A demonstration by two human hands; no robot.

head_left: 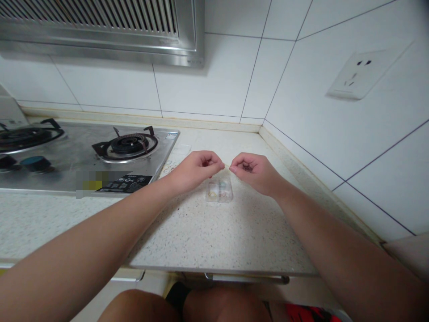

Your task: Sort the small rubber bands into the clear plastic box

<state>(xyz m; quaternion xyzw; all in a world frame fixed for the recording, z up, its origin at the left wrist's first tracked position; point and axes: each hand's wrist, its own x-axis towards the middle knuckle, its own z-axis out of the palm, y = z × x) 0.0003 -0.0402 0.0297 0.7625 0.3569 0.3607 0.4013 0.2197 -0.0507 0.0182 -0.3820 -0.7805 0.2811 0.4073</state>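
Note:
My left hand (205, 167) and my right hand (251, 169) face each other above the counter, thumb and fingers of each pinched together. Between the fingertips runs a faint thin yellowish strand (227, 165), which looks like a rubber band. Just below the hands, a small clear plastic box (219, 197) with compartments rests on the counter. Inside it are small coloured loops, yellow (212, 195) and reddish (224, 194) among them. Left of my left hand, several more coloured loops (169, 167) lie near the stove, partly hidden by the hand and forearm.
A steel gas stove (80, 156) with burners and knobs is on the left, under a range hood (100, 44). The speckled counter (214, 241) meets a tiled wall at the back and right. A socket (358, 74) is on the right wall; a drawer handle (246, 279) sits below the counter edge.

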